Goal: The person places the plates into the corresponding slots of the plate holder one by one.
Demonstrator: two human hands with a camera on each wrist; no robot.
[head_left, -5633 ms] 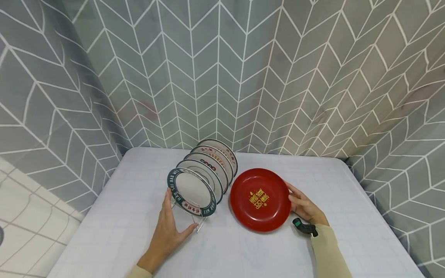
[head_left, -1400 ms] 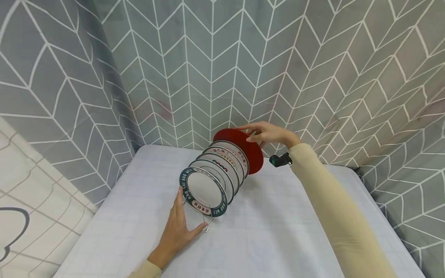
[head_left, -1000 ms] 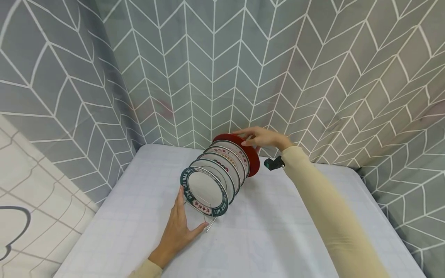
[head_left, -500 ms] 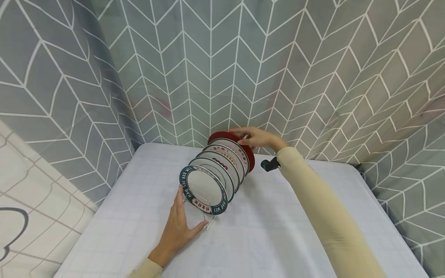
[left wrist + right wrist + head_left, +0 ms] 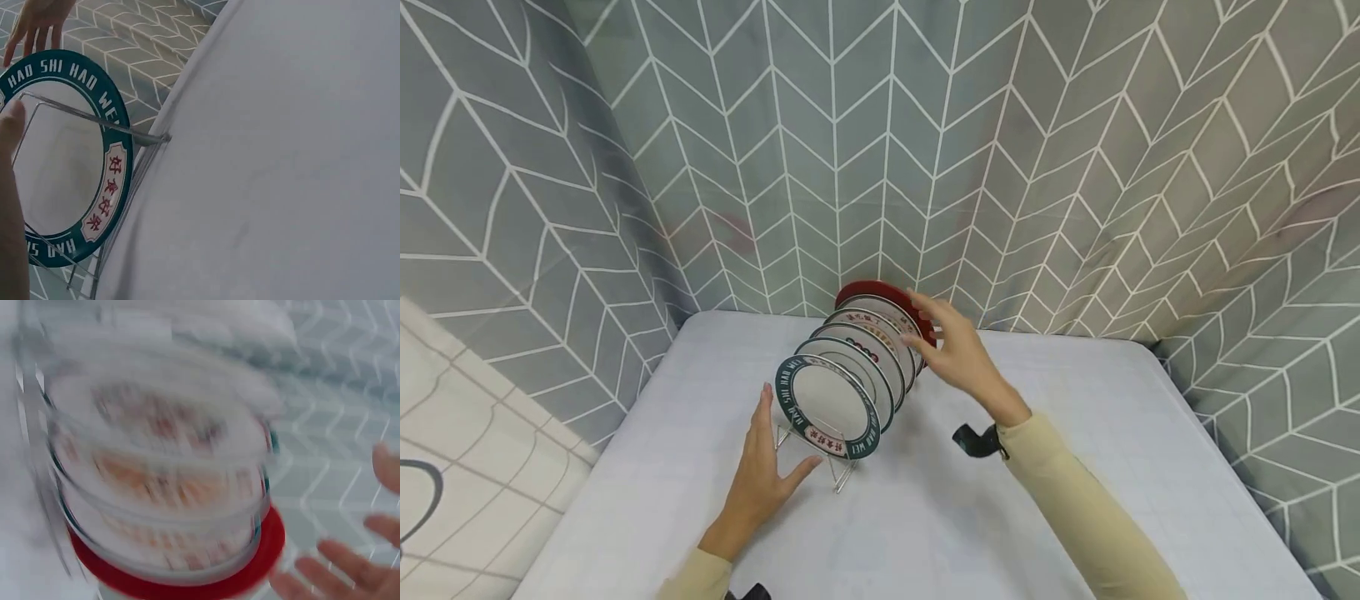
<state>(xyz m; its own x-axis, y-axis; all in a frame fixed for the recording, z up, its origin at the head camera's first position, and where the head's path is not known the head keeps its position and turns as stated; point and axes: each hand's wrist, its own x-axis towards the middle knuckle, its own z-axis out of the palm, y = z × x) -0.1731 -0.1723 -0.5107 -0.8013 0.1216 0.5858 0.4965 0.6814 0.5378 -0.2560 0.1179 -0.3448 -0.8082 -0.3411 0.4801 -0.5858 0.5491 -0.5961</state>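
A wire plate rack (image 5: pixel 844 477) holds several white plates tilted in a row, the front plate (image 5: pixel 829 407) with a green lettered rim. Behind them all stands a red plate (image 5: pixel 874 288), mostly hidden, its edge showing as a red band in the blurred right wrist view. My right hand (image 5: pixel 953 346) is beside the right side of the row, fingers spread and holding nothing. My left hand (image 5: pixel 758 471) lies at the front left of the rack, thumb and fingers apart around its near end. In the left wrist view, my left thumb (image 5: pixel 11 128) overlaps the front plate.
The rack stands on a table with a white cloth (image 5: pixel 1045 483). A patterned grey curtain (image 5: pixel 925 150) hangs close behind the table's back edge and along both sides. A black device (image 5: pixel 974 440) is strapped on my right wrist.
The red plate has gone from the table right of the rack to its rear slot. My right hand has let go of it and come forward. My left hand has eased slightly back.
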